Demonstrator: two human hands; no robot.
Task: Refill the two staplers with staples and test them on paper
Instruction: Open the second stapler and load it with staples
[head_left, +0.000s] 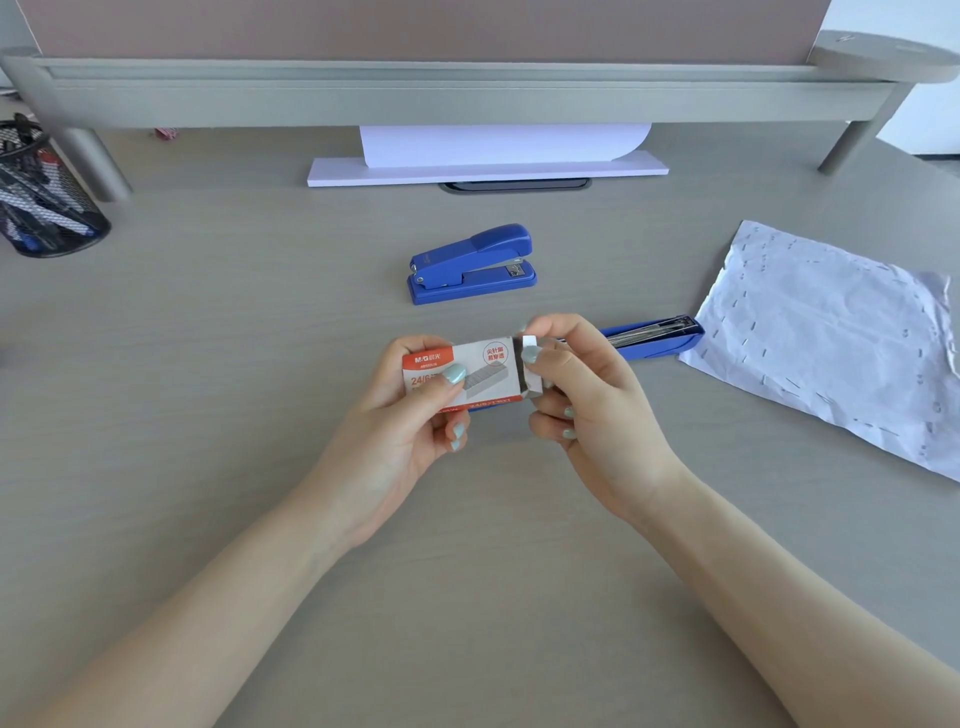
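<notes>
Left hand (415, 410) curled in a grip, right hand (582, 395) pinching with thumb and forefinger.

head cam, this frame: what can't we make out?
- Open stapler: near half hidden behind right hand; whether it's loaded is unclear.
- Staple box: contents hidden by flap and fingers.
- Closed stapler: staple level not visible.
- Paper: cut off at right edge.

2 bare forearms, no sleeves, no watch or rings visible. Left hand (410, 415) and right hand (582, 400) both have short rounded nails painted pale mint-green with slight shimmer.
</notes>
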